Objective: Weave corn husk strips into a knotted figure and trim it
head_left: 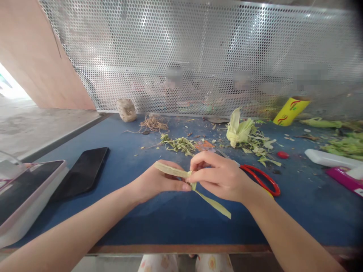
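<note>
Between my two hands is a pale green corn husk strip, folded or knotted where my fingertips meet. One end lies across my left hand, and the other hangs down toward the right over the blue table. The thumb and fingers of my left hand pinch the strip from the left. My right hand grips it from the other side, fingers bent close to the fold. Red-handled scissors lie by my right wrist, their blades partly hidden. Behind my hands sits a small heap of knotted husk pieces.
At the back are tangled twine, a wrapped block, a corn husk bunch with scraps, and a yellow tube against a perforated metal screen. A black phone lies left; a white-handled tool lies right.
</note>
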`<state>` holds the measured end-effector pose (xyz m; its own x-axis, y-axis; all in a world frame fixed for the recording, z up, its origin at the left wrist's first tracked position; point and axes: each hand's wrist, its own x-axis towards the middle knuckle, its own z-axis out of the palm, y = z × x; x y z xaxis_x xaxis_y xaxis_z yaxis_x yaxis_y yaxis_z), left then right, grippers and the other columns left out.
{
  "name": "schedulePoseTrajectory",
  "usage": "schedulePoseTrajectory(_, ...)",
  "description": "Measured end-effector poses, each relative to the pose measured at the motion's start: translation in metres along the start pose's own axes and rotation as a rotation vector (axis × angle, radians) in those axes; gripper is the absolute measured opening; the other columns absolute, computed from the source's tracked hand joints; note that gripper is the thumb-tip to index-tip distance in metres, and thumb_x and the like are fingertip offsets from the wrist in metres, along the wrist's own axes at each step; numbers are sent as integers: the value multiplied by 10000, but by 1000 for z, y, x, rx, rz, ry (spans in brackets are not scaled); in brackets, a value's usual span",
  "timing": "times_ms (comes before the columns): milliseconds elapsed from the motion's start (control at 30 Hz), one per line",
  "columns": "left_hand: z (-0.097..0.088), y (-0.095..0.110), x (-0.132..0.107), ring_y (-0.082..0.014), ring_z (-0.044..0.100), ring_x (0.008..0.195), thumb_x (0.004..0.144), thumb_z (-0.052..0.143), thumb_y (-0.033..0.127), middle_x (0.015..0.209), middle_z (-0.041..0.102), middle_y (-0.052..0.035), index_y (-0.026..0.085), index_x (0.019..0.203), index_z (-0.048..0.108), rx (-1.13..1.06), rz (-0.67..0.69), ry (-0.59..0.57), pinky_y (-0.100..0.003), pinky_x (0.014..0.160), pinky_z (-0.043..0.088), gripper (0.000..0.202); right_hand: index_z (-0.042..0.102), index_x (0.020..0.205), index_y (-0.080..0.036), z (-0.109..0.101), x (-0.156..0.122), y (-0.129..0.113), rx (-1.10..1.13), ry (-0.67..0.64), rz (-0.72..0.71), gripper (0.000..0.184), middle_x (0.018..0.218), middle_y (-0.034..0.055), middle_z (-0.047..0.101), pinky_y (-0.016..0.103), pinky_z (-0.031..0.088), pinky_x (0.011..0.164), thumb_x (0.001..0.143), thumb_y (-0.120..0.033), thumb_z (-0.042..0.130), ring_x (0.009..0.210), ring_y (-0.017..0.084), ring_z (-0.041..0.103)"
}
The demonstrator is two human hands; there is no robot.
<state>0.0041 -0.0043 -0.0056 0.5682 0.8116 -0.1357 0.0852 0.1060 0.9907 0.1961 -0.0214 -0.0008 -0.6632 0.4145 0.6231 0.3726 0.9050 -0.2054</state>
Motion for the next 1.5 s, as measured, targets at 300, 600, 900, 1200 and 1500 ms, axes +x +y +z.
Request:
schedulePoseTrajectory(300, 1, -1, 0, -107, 563, 589, 513, 738, 117, 626, 661, 14, 145, 639, 680, -97, 4, -23, -218, 592, 455, 141, 615, 854, -201, 1, 1, -2, 136, 74, 26, 237, 903, 47, 548, 234, 459, 645, 785, -53, 444, 726, 95, 531)
schedulePoseTrajectory(600, -4, -3, 2, -62, 551, 521, 572, 709, 95, 561, 670, 22, 140, 617, 706, -35, -21, -45, -157, 552, 426, 65, 626, 804, -188, -1, 6, -2, 199, -4, 176, 64, 862, 37, 568, 262, 460, 752, 770, -203, 574, 796, 117, 550)
schedulePoseTrajectory(900, -3, -3, 3, -92, 596, 558, 581, 711, 102, 596, 694, 3, 138, 636, 700, 70, 63, 48, -178, 570, 464, 67, 573, 771, -197, 2, 7, -5, 123, 25, 222, 52, 823, 9, 577, 246, 429, 787, 775, -150, 550, 805, 108, 536)
schedulePoseTrajectory(1200, -4, -3, 1, -134, 618, 634, 616, 706, 149, 667, 684, -21, 151, 675, 697, 338, 356, 124, -214, 622, 490, 60, 542, 756, -195, 5, 7, -3, 167, 93, 270, 87, 822, -7, 582, 236, 411, 791, 745, -118, 582, 815, 103, 527)
schedulePoseTrajectory(1500, -3, 2, -2, -95, 599, 581, 601, 700, 75, 615, 663, 7, 155, 617, 690, 211, 402, 197, -164, 578, 490, 82, 538, 973, -205, 5, 8, -4, 237, 238, 375, 230, 945, 41, 537, 252, 444, 661, 752, -247, 587, 728, 113, 494)
